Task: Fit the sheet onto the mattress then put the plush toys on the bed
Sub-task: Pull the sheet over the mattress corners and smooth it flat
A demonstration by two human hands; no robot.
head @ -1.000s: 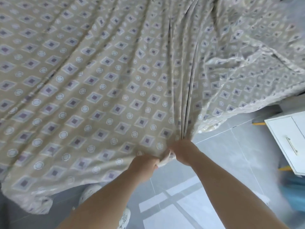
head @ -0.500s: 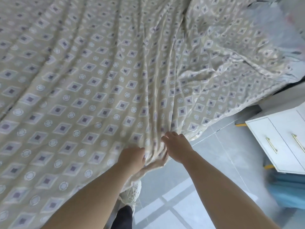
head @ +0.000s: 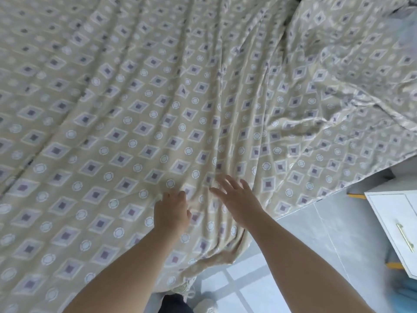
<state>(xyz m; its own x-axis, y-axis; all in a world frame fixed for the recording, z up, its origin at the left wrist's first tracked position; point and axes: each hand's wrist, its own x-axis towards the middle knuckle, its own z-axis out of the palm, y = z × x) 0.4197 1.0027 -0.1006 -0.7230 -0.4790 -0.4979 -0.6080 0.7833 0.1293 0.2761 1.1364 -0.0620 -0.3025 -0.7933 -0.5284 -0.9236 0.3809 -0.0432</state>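
Sheet (head: 112,132), beige with diamonds and circles, lies spread wide and fills the view from 7 o'clock over 12 to 3 o'clock. What it covers is hidden. Long wrinkles run toward my hands. Its edge hangs down at 5 o'clock, next to the grey floor (head: 304,245). My left hand (head: 172,213), just below the centre, has its fingers curled into the cloth and grips a fold. My right hand (head: 239,199) is just beside it at 3 o'clock, fingers straight and spread, holding nothing. A white cabinet (head: 392,222) stands at 4 o'clock.
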